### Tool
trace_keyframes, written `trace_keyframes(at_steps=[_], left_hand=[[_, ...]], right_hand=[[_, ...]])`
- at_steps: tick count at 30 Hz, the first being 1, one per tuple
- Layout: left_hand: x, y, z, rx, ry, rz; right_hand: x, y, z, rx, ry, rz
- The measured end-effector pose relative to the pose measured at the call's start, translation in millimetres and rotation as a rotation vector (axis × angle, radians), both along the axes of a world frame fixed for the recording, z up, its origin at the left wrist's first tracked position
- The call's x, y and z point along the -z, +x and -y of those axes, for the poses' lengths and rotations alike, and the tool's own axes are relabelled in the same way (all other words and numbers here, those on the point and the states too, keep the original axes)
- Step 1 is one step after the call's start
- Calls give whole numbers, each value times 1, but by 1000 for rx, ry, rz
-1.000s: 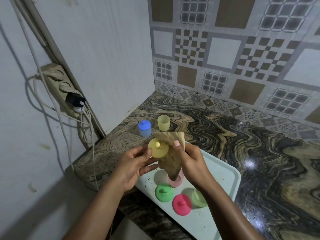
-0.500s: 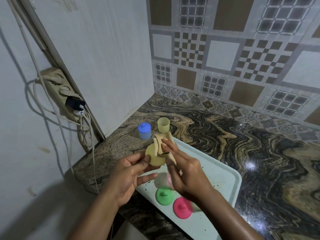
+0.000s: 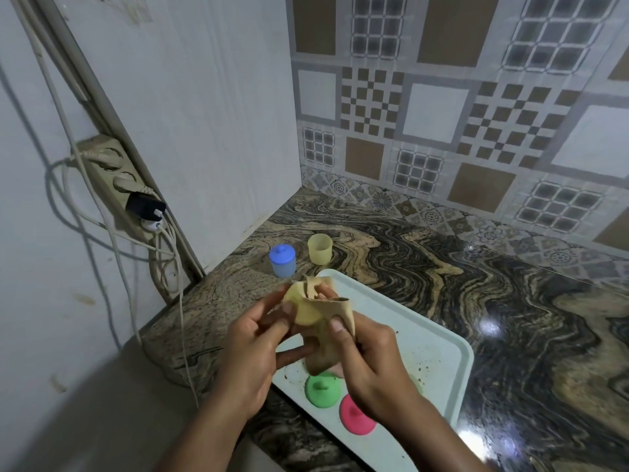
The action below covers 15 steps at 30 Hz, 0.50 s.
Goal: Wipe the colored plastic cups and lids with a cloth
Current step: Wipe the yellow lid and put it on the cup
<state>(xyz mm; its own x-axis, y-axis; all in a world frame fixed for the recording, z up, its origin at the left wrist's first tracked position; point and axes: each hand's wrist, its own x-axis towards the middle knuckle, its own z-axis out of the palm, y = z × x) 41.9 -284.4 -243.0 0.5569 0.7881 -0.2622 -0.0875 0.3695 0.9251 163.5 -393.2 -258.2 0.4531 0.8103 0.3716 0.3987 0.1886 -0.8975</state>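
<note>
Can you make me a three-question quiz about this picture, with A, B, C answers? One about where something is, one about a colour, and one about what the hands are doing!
1. Where is the blue cup with its lid on?
A. on the tray
B. on the counter beyond the tray
C. in a hand

2. What colour is the lid being wiped?
A. yellow
B. blue
C. pink

3. What is the open yellow cup doing?
A. lying on its side
B. stacked in another cup
C. standing upright with no lid

Answers:
1 B: the blue cup stands on the counter, off the tray.
2 A: the left hand holds the yellow lid while the right hand presses the cloth on it.
3 C: the yellow cup stands open beside the blue one.
</note>
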Motion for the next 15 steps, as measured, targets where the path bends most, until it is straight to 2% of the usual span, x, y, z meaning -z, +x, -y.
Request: trace_keyframes(at_steps=[2, 5, 8, 12, 15], left_hand=[[-2, 4, 9, 16, 60, 10], [-3, 4, 11, 6, 74, 31], [-3, -4, 8, 109, 95, 20], [-7, -15, 7, 308, 127, -41], [-8, -19, 3, 294, 74, -38]], right_hand=[[4, -2, 0, -19, -6, 25], [12, -1, -1, -28, 46, 215], [11, 9, -2, -25, 73, 293], [-1, 34, -7, -25, 10, 295], [-2, 45, -8, 35, -65, 112]])
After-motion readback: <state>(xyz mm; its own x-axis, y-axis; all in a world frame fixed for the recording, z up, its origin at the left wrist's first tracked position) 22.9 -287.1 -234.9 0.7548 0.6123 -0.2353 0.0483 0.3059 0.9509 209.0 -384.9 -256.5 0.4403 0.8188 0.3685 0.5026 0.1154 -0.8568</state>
